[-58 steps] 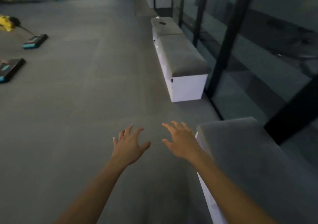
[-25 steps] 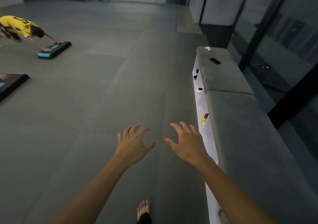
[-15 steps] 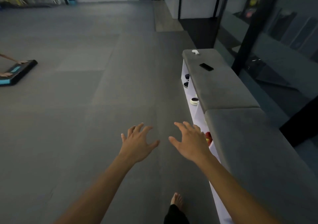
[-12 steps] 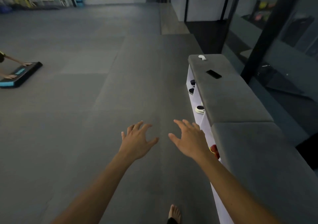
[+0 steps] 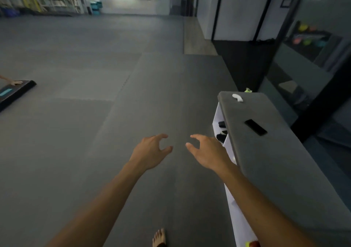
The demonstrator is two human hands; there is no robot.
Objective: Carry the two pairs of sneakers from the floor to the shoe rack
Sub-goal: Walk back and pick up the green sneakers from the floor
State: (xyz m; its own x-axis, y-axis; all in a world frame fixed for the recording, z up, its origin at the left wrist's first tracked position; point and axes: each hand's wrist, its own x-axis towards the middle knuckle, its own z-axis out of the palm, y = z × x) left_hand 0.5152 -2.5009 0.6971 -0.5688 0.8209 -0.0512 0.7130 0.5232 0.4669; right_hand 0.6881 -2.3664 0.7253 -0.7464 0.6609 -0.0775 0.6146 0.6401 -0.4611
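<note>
**Empty-handed walk along the shoe rack, no sneakers picked up yet**

Landmark: the shoe rack [image 5: 226,133], a white cubby unit under a long grey padded bench top [image 5: 275,161]

- Left hand [image 5: 150,152] out in front, well clear of the rack on its open floor side; fingers apart and curled, holding nothing
- Right hand [image 5: 207,152] just beside the rack's white front, fingers likewise spread and loosely bent, nothing in them
- On the bench top: a flat black phone-like object [image 5: 255,127] midway, a small white item [image 5: 237,97] near the far end
- Dark shoes [image 5: 221,135] sit in the cubbies just past the right hand; something red and yellow [image 5: 251,244] shows in a near cubby, too cut off to name
- One bare foot [image 5: 159,237] on the grey mat floor [image 5: 95,123] beside the rack's near end
- A black step platform [image 5: 15,92] lies well away from the rack, across the floor

Task's things: no two pairs of sneakers visible on the floor anywhere in view; cannot tell where they lie

Judgement: search and approach stage, nothing carried. Next move calls for finding the sneakers on the floor, bending down, and taking a pair in each hand
</note>
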